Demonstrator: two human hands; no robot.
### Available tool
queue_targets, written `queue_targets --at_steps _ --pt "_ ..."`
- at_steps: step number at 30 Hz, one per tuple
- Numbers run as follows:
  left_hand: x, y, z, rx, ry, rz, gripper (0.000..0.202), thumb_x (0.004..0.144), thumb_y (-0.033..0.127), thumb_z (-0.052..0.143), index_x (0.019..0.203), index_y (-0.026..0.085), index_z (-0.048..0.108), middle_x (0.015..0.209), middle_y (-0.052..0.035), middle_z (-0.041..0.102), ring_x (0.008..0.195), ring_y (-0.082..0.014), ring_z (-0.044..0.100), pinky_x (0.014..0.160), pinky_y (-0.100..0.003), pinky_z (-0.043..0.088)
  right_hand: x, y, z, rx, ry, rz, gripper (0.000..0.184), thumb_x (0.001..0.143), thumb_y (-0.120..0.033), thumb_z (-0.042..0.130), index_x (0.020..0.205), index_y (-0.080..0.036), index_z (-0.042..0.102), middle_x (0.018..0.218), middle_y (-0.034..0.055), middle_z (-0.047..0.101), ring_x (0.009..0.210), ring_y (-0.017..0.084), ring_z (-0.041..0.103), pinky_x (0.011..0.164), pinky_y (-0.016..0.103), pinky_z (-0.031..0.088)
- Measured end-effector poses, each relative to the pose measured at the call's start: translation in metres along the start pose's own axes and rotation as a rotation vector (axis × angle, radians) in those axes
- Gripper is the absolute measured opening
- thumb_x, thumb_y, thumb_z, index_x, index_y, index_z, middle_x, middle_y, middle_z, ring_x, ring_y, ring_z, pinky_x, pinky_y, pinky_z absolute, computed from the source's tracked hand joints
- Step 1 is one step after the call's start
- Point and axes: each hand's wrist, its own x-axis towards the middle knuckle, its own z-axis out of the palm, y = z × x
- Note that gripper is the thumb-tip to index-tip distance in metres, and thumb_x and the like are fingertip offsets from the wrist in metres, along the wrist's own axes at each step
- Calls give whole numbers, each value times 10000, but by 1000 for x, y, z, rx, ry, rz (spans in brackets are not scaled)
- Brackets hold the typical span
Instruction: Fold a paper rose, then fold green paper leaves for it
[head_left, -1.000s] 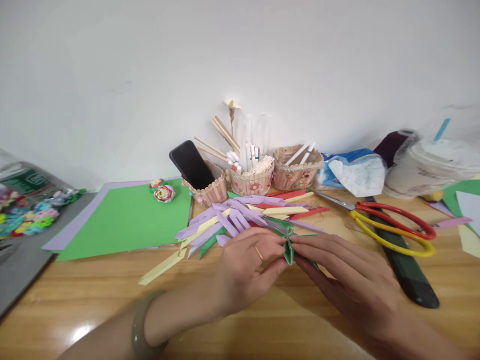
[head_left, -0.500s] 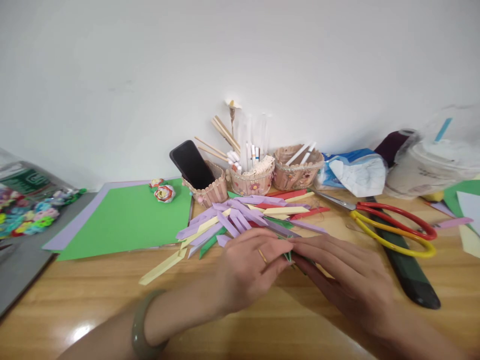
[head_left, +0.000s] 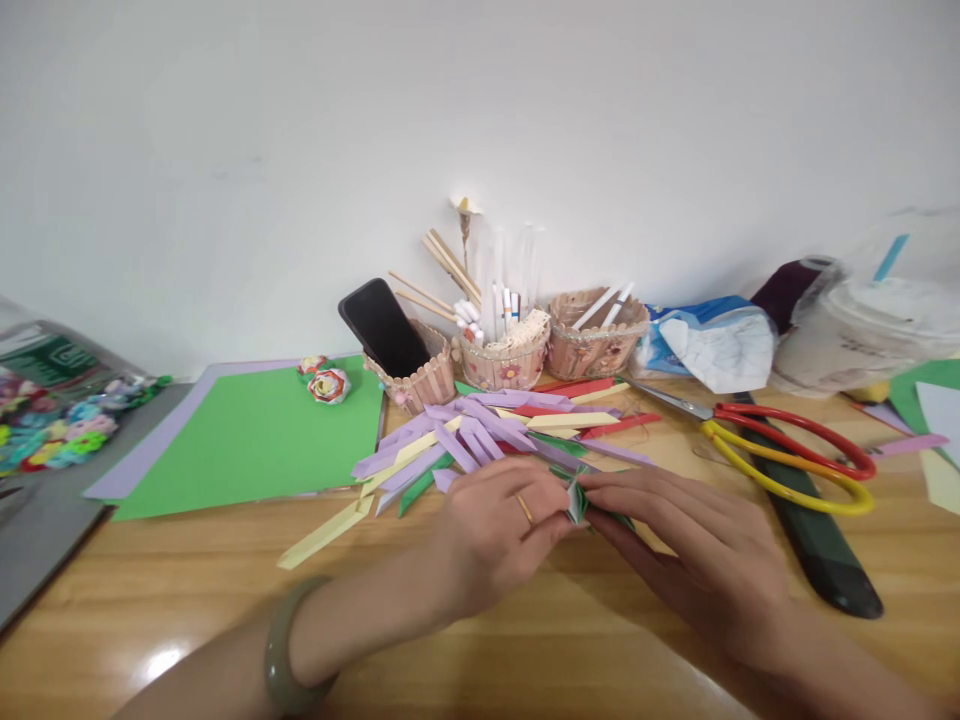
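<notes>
Between my two hands is a small folded green paper piece (head_left: pixel 576 500) with a pale inner side, mostly covered by fingers. My left hand (head_left: pixel 504 535), with a ring on one finger, pinches its left side between thumb and fingertips. From the right, my right hand (head_left: pixel 686 545) grips the same piece, its long fingers pressed together over the top and the thumb underneath. Just behind them lies a loose heap of folded paper strips (head_left: pixel 480 440) in purple, yellow, red and green. One yellow strip (head_left: pixel 326 533) lies apart at the heap's left.
Scissors (head_left: pixel 787 455) with red and yellow handles rest over a dark green flat tool (head_left: pixel 821 550) at right. Green paper (head_left: pixel 255 440) bears small paper flowers (head_left: pixel 328 386). Along the wall stand a basket with a phone (head_left: pixel 386 325), two more baskets (head_left: pixel 596 345) and a lidded cup (head_left: pixel 862 330).
My left fingertips have drawn slightly left from the right hand's, so more of the green paper and its pale inside shows. Everything else stays put.
</notes>
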Motion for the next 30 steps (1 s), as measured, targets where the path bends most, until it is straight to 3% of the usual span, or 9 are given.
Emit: queue_targets --at_steps 7,13,20,30 --pt "-1 -2 0 7 7 -30 50 800 154 530 780 164 574 788 -44 668 758 -134 614 700 -258 500 1 2 -2 -4 -84 21 114 797 -97 555 812 -203 517 773 24 608 682 133 562 583 254 446" --pt "0 0 2 -62 -4 -86 31 790 179 565 806 162 585 761 -41 661 720 -133 604 666 -259 489 5 5 -1 246 -210 92 118 808 -88 507 813 -204 483 785 31 576 719 145 520 617 272 434" --pt "9 8 -5 -234 -4 -378 179 703 289 680 795 159 599 752 -27 669 694 -135 607 627 -237 481 11 2 -7 477 -211 244 123 813 -97 495 777 -211 466 706 -2 548 646 123 516 572 230 429" --pt "10 8 -4 -308 51 -262 94 726 219 657 742 150 596 734 -30 591 705 -134 558 621 -250 460 4 8 -4 588 -186 369 50 804 -183 574 816 -220 542 738 -1 595 696 137 560 624 252 457"
